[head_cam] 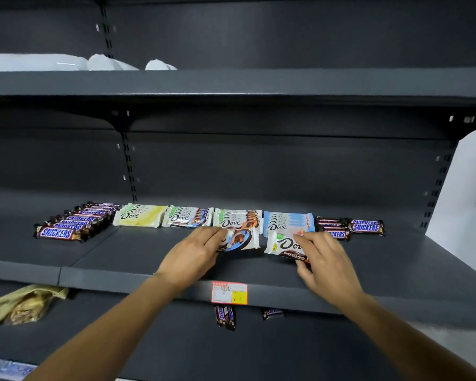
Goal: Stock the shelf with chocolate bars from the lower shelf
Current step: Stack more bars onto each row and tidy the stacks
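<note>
- Your left hand (pixel 195 251) had its fingers curled over the left end of a blue-swirl Dove bar (pixel 239 240), gripping it low over the middle shelf (pixel 121 259).
- Your right hand (pixel 324 259) pinched the right end of a white Dove bar (pixel 282 246), fingers on top and thumb at its near edge; the bar sat slightly tilted.
- Both held bars were just in front of a row of four Dove stacks: the yellow-green stack (pixel 139 215), the blue-and-brown stack (pixel 188 217), the orange stack (pixel 238 218) and the light-blue stack (pixel 287 220).
- I could not tell whether either held bar touched the shelf.
- A long Snickers row (pixel 72 224) ran back at the left end; a smaller Snickers group (pixel 364 226) lay at the right end.
- A price label (pixel 229 292) was stuck to the shelf's front edge between your forearms.
- On the lower shelf (pixel 149 339), two loose Snickers bars (pixel 225 316) lay side by side, another Snickers bar (pixel 272 313) near them, and a pale crumpled bag (pixel 25 303) far left.
</note>
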`<state>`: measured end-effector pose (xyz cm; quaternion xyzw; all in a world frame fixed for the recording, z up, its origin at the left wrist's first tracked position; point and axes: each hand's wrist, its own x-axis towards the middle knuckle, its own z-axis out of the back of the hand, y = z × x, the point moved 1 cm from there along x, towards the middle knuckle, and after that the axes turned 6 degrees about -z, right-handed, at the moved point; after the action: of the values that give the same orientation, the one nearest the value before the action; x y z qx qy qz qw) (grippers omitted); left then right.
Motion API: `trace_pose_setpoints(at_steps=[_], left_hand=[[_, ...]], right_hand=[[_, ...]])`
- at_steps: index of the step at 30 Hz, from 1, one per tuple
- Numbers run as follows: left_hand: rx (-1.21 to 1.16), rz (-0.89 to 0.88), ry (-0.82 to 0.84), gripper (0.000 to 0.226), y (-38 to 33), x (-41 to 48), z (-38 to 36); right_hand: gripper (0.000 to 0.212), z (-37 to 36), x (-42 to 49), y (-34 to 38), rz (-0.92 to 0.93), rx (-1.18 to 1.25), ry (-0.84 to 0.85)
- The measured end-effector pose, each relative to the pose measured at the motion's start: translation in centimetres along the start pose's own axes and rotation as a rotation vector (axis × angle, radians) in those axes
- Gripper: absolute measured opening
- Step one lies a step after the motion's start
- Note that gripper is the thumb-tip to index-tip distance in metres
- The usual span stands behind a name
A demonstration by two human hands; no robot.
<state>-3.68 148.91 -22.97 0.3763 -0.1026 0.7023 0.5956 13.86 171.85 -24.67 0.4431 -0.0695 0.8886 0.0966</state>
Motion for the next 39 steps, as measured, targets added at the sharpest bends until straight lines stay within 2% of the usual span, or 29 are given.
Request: trace_pose_setpoints(at_steps=[5, 8, 14, 18, 25, 30, 39], left_hand=[[-0.036, -0.002, 0.043, 0.052, 2.4, -0.5, -1.3], [-0.063, 0.031, 0.104, 0.058, 3.9, -1.0, -1.9], [-0.068, 0.108, 0.141, 0.055, 8.2, -2.0, -2.8], [-0.069, 0.117, 0.177, 0.054, 11.5, -3.0, -3.4], [-0.103, 0.127, 0.213, 0.05, 15.8, -3.9, -5.6], [-0.179, 0.137, 0.206, 0.038, 16.8, -3.8, -7.9], [-0.276, 0.267, 0.292, 0.045, 17.4, -2.5, -10.1]], right_hand=[[0.05, -2.3, 1.7, 0.0, 0.011, 0.045, 0.024], [0.052, -3.8, 2.5, 0.3, -0.013, 0.097, 0.072], [0.054, -6.3, 4.3, 1.4, -0.172, 0.244, 0.149], [0.045, -7.7, 5.5, 2.6, -0.091, 0.179, 0.143], [0.047, -10.8, 6.6, 4.6, -0.066, 0.123, 0.144], [0.045, -11.6, 7.1, 5.7, -0.059, 0.1, 0.175], [0.043, -13.1, 8.0, 6.5, -0.029, 0.08, 0.192]])
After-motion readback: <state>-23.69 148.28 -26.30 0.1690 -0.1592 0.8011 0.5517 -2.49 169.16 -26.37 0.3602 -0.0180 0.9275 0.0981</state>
